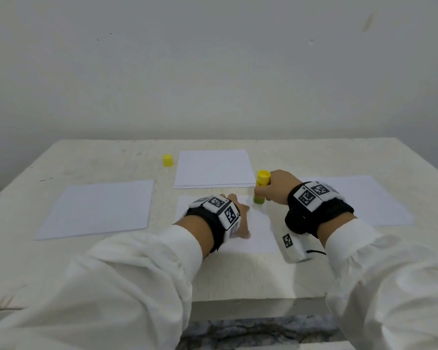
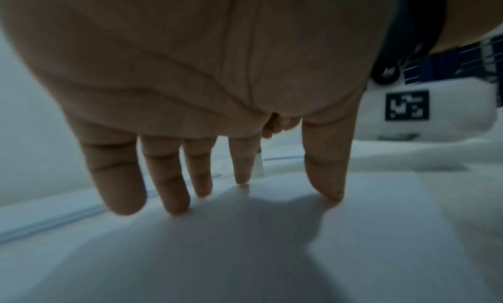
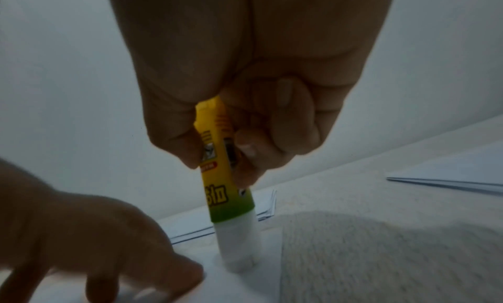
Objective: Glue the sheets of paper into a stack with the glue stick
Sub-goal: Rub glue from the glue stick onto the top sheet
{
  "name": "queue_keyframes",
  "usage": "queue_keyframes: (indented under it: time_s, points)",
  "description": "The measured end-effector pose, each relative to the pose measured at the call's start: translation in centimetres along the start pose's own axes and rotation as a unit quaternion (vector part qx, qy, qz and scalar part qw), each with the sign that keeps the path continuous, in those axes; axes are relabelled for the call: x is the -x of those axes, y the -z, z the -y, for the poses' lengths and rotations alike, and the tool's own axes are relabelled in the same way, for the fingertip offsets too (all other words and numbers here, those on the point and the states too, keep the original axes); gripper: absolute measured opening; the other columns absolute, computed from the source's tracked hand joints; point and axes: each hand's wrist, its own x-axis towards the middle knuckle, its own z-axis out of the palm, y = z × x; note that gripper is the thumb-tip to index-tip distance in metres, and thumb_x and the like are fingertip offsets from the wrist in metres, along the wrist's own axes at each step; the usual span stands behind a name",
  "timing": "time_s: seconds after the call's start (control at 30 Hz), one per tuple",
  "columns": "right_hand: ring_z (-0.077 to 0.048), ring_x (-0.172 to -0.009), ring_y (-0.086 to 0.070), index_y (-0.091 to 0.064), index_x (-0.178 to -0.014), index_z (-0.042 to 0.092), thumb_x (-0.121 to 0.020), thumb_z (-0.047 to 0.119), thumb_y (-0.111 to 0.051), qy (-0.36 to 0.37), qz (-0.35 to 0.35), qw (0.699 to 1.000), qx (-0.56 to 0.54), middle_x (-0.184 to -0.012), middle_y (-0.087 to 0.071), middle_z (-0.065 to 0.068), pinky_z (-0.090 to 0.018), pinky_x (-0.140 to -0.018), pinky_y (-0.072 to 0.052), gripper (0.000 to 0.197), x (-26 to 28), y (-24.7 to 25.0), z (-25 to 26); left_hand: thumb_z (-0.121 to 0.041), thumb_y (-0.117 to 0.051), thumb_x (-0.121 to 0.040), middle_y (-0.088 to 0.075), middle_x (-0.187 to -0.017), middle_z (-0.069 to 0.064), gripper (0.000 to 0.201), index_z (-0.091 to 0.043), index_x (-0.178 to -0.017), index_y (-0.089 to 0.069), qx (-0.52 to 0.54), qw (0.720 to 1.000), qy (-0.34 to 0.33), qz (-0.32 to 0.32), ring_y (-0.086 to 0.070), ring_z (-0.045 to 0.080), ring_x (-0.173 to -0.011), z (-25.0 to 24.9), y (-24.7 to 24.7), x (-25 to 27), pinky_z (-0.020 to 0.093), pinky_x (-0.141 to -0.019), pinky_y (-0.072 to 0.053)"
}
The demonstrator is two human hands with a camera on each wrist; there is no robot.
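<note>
**Gluing the near sheet: hold it flat, run the stick along the edge**

You are pinning the near sheet (image 1: 258, 236) with your left hand (image 1: 238, 218), fingers (image 2: 174, 191) spread and straight, tips pressing the paper, holding nothing. Keep pressing there while the stick is dragging, otherwise the sheet is likely to slide or wrinkle. Judging by the wrist view, the tips are sitting close to the glue tip, so plan on shifting them clear of the glue path.

You are gripping the glue stick (image 1: 261, 189) in your right hand (image 1: 276, 188), fingers and thumb curled round its yellow barrel, stick upright, white glue end (image 3: 236, 251) touching the sheet near its far right corner. Press lightly; the exposed glue looks long and could snap or smear. Work along the edges, staying on the paper so the table (image 1: 111, 152) is not getting sticky.

Around, left to right:
- left sheet (image 1: 96, 208) lying apart on the table, well clear of your hands.
- yellow cap (image 1: 167, 160) standing off the stick, far left of the far pile, not in the way.
- far pile (image 1: 214, 168) lying just behind the stick; looks like more than one sheet, edges showing. Watch your knuckles near it.
- right sheet (image 1: 374, 198) partly hidden under your right wrist; your sleeve could be dragging it.
</note>
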Motion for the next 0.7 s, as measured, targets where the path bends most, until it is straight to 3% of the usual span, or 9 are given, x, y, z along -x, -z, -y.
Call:
queue_keyframes:
  time_s: [0.27, 0.47, 0.63, 0.7]
  points:
    - [-0.011, -0.057, -0.041, -0.050, -0.068, 0.012, -0.084, 0.023, -0.062, 0.053, 0.022, 0.998, -0.012, -0.065, -0.047, 0.001, -0.023, -0.054, -0.033, 0.022, 4.4, -0.7, -1.4, -0.064, -0.054, -0.082, -0.018, -0.153, 0.005, 0.085, -0.036, -0.151, -0.013, 0.013, 1.000, -0.003, 0.003, -0.024, 0.035, -0.138, 0.3, 0.0, 0.4, 0.050, -0.109, -0.030]
    - [-0.011, -0.054, -0.038, -0.046, -0.063, 0.013, -0.081, 0.021, -0.063, 0.057, 0.051, 0.997, -0.017, -0.060, -0.044, 0.004, -0.023, -0.052, -0.030, 0.026, 7.6, -0.7, -2.1, -0.062, -0.054, -0.085, -0.012, -0.156, 0.005, 0.085, -0.034, -0.152, -0.009, 0.020, 1.000, -0.001, 0.008, -0.020, 0.035, -0.141, 0.1, 0.3, 0.6, 0.048, -0.112, -0.027]
    - [-0.010, -0.054, -0.055, -0.065, -0.083, 0.006, -0.078, 0.018, -0.069, 0.029, 0.077, 0.993, -0.080, -0.069, -0.063, 0.000, -0.016, -0.051, -0.041, 0.013, 8.9, 1.2, -3.0, -0.062, -0.055, -0.083, -0.017, -0.155, 0.004, 0.086, -0.033, -0.151, -0.012, 0.029, 1.000, -0.002, 0.003, -0.021, 0.034, -0.140, 0.3, 0.1, 0.7, 0.048, -0.111, -0.028]
    - [-0.008, -0.058, -0.061, -0.066, -0.090, 0.012, -0.078, 0.013, -0.069, 0.022, 0.059, 0.992, -0.111, -0.075, -0.069, 0.000, -0.012, -0.048, -0.040, 0.013, 9.1, 2.6, -3.7, -0.060, -0.060, -0.081, -0.026, -0.151, 0.003, 0.087, -0.028, -0.150, -0.019, 0.053, 0.998, -0.004, -0.024, -0.026, 0.032, -0.137, 0.3, -0.1, 0.7, 0.047, -0.109, -0.031]
